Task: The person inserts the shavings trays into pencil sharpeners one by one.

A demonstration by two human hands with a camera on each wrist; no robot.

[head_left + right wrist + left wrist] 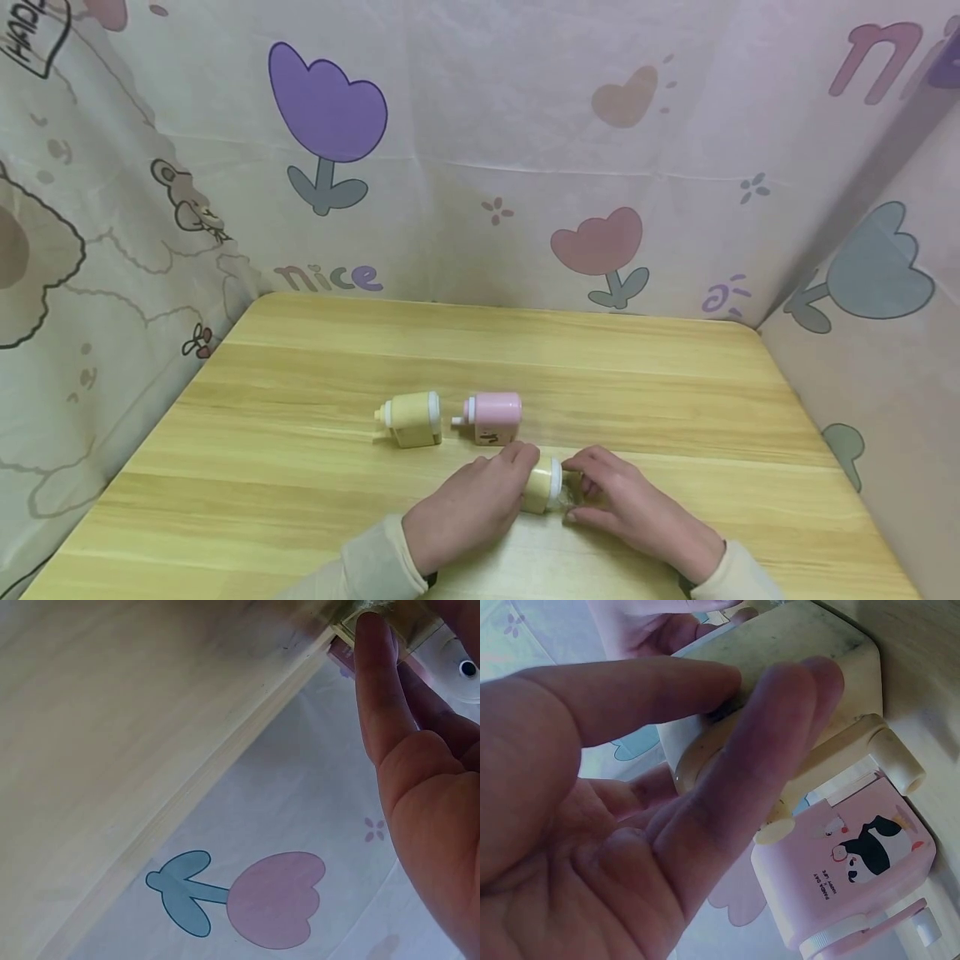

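Note:
A yellow crank pencil sharpener (538, 492) lies near the middle of the table. My left hand (478, 502) grips its body from the left. In the left wrist view its yellow crank handle (840, 754) shows beyond my fingers. At the sharpener's right end, my right hand (633, 508) holds a clear shavings drawer (564, 497) between thumb and fingers. How far the drawer is out of the body I cannot tell. The right wrist view catches the sharpener's white round face (459, 669) with a dark pencil hole.
Behind my hands stands a pink pencil sharpener (498, 410) with a panda print. Another yellow pencil sharpener (417, 421) stands left of it, crank to the left. The wooden table (300, 367) meets a printed cloth (480, 100) at its back and sides.

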